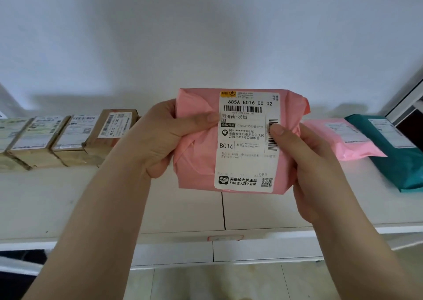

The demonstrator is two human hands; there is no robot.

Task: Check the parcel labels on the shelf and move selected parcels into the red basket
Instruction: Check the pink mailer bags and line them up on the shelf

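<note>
Shelf (68,203) space runs white and wide across the view, its front edge nearest the person, a back wall behind. Cardboard boxes (68,135) stand in a tight row along the back edge toward the left end, each tipped so its label faces up and forward — set that way, I would judge, so they can be read without lifting. Toward the right end a teal mailer (398,162) lies flat with a pink mailer (343,139) leaning partly over its left side, labels up as well.

Held above the middle of the shelf, clear of its surface, is the pink parcel (199,144), upright with its white label (247,139) turned square to the camera — plainly the pose for reading it. The left hand (164,137) grips the left side, thumb laid across the front just short of the label; the right hand (304,169) grips the right side, thumb pressing on the label's edge barcode. Both thumbs keep off the main print, and "B016" reads clearly, though the smaller lines are too blurred to make out.

No red basket shows here, so the checking step looks to be in hand.
</note>
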